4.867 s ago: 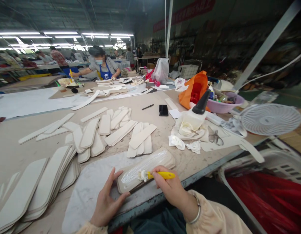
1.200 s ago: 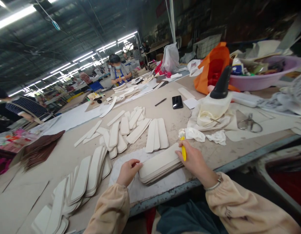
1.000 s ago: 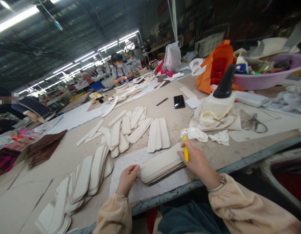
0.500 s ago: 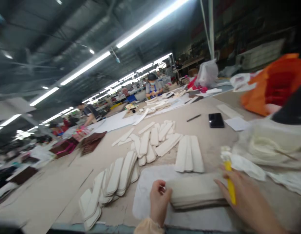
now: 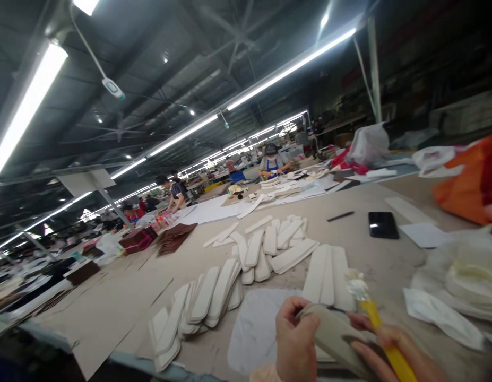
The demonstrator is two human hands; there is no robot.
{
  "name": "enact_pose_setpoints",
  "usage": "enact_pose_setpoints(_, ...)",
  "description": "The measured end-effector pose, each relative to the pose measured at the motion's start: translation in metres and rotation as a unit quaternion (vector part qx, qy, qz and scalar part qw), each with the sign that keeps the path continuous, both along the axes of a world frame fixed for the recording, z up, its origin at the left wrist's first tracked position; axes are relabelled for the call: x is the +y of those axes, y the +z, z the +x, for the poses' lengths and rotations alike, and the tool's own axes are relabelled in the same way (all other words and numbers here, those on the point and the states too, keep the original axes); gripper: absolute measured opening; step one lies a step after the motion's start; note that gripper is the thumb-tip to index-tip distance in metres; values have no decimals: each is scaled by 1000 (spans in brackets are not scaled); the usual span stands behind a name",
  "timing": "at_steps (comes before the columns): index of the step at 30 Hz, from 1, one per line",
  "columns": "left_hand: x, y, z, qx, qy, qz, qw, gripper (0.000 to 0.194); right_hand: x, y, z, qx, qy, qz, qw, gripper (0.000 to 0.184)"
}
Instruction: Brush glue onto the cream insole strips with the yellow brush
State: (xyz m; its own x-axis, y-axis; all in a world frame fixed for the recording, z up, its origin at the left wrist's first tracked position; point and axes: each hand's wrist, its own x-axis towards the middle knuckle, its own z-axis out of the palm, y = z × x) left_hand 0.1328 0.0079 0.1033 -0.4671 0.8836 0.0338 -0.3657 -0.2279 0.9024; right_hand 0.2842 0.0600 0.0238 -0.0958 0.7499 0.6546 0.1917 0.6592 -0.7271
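Observation:
My left hand [image 5: 295, 337] is closed on the left end of a flat, round-cornered beige strip [image 5: 335, 339], thumb on top. The strip is lifted and tilted over more such pieces, partly hidden below. My right hand [image 5: 419, 354] holds a brush [image 5: 372, 314] with a yellow handle and whitish, clotted bristles pointing up and away. Its fingers also meet the strip's right part. Just beyond my hands, several cream strips [image 5: 327, 273] lie side by side. Under my left hand is a white sheet [image 5: 256, 323].
Overlapping cream strips [image 5: 201, 297] spread to the left, with a loose heap [image 5: 269, 241] behind. Farther right lie a dark pen-like stick [image 5: 340, 216], a phone [image 5: 383, 225], plastic bags [image 5: 468, 276] and an orange bag [image 5: 468, 185]. Brown pieces [image 5: 176, 239] lie left. People [image 5: 273, 162] work beyond.
The strip, which lay flat on the pile between my hands, is now raised and tilted. My right hand has moved in closer to my left, still holding the brush. The view has shifted.

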Motion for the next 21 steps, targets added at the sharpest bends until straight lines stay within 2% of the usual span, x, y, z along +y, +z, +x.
enact_pose_setpoints(2,-1,10,8,-17,-24,-11,1000,22,-10,12,-2,7,32,-43,999,23)
enact_pose_setpoints(4,0,15,13,-29,-19,-25,999,25,-15,22,-4,41,33,-97,994,24)
enact_pose_setpoints(7,4,14,18,-32,3,-39,999,32,-17,33,-5,87,50,-146,984,26)
enact_pose_setpoints(9,6,11,22,-34,-7,-43,998,32,-17,37,-3,102,65,-169,978,25)
enact_pose_setpoints(14,7,7,33,-58,-20,-43,997,31,-16,40,5,106,86,-179,974,25)
enact_pose_setpoints(21,8,11,45,-70,-25,-31,997,27,-15,41,11,127,90,-173,973,24)
